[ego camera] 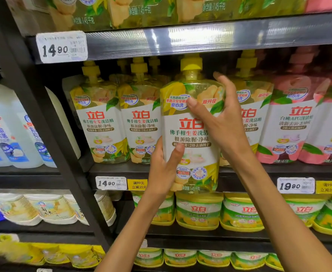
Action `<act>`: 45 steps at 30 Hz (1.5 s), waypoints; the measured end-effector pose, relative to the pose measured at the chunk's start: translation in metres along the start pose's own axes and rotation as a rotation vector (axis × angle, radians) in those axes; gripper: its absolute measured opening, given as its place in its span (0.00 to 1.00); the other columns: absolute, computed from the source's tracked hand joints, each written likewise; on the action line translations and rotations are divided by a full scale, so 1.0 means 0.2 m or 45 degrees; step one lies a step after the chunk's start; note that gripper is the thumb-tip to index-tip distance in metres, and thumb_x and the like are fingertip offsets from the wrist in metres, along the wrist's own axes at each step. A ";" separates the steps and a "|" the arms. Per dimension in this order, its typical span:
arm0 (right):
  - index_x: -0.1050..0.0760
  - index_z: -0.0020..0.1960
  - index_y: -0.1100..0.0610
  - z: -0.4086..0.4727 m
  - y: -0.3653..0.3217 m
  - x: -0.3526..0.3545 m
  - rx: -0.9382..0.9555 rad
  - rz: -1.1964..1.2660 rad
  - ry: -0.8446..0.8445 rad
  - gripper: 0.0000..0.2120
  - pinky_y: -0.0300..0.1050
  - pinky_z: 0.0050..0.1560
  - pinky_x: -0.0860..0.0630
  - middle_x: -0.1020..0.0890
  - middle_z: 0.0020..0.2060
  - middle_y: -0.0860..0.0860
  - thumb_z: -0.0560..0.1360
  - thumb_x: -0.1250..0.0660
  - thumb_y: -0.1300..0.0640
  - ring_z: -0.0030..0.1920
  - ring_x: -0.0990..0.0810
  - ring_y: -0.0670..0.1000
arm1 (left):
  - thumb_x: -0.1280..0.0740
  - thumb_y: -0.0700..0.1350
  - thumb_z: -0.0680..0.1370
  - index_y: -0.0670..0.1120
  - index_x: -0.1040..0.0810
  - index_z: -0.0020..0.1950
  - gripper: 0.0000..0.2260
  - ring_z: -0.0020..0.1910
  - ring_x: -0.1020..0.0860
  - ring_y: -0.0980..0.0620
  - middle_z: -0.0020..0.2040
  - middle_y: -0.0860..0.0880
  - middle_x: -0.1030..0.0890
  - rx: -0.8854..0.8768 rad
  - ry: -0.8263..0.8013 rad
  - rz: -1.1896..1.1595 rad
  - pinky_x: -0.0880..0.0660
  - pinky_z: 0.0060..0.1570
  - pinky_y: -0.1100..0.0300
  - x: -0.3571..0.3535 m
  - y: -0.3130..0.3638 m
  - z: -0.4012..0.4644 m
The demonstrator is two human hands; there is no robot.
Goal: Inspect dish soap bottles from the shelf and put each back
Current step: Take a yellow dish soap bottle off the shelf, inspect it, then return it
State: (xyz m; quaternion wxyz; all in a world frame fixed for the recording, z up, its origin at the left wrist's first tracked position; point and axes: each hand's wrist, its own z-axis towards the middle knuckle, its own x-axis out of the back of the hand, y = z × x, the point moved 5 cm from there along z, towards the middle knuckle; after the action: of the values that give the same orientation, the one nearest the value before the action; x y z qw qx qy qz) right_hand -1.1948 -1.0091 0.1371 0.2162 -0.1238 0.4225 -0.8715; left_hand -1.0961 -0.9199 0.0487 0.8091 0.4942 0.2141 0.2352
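Holding a yellow dish soap bottle (190, 134) upright, just in front of its shelf (121, 169) row, label towards you for reading. Your left hand (164, 169) grasps its lower side, thumb across the label; your right hand (223, 118) clasps the upper right shoulder, steadying it. Red characters read 立白; the price tag (111, 183) on the shelf edge below reads 14.90.

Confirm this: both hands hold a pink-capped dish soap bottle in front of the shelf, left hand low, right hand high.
Wrong on the cap. The head view shows the dish soap bottle has a yellow cap. The rest stands: left hand low, right hand high.
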 end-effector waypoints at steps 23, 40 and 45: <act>0.34 0.69 0.54 -0.02 0.07 -0.06 0.506 -0.437 0.367 0.27 0.50 0.71 0.39 0.35 0.65 0.42 0.74 0.32 0.45 0.72 0.40 0.51 | 0.33 0.52 0.75 0.68 0.45 0.71 0.30 0.72 0.42 0.63 0.70 0.62 0.38 -0.205 0.229 0.512 0.36 0.69 0.60 0.05 -0.15 -0.07; 0.26 0.61 0.61 0.08 0.07 0.07 0.654 -1.304 0.305 0.29 0.51 0.63 0.48 0.20 0.52 0.55 0.75 0.39 0.36 0.63 0.40 0.53 | 0.31 0.48 0.76 0.47 0.42 0.77 0.32 0.60 0.36 0.62 0.63 0.49 0.32 -0.234 0.426 0.973 0.38 0.57 0.69 -0.03 -0.19 -0.05; 0.25 0.56 0.63 0.09 0.08 0.06 0.689 -1.438 0.423 0.28 0.53 0.64 0.48 0.21 0.50 0.59 0.76 0.40 0.38 0.61 0.40 0.55 | 0.31 0.47 0.76 0.45 0.46 0.78 0.35 0.65 0.34 0.47 0.70 0.43 0.37 -0.013 0.521 1.168 0.36 0.63 0.51 -0.12 -0.17 -0.04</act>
State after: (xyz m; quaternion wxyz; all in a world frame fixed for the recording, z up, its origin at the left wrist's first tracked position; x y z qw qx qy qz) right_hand -1.1946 -1.0362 0.1354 -0.3202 -0.1315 0.0857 -0.9343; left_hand -1.1139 -0.9417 0.0183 0.5661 0.4774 0.1278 0.6598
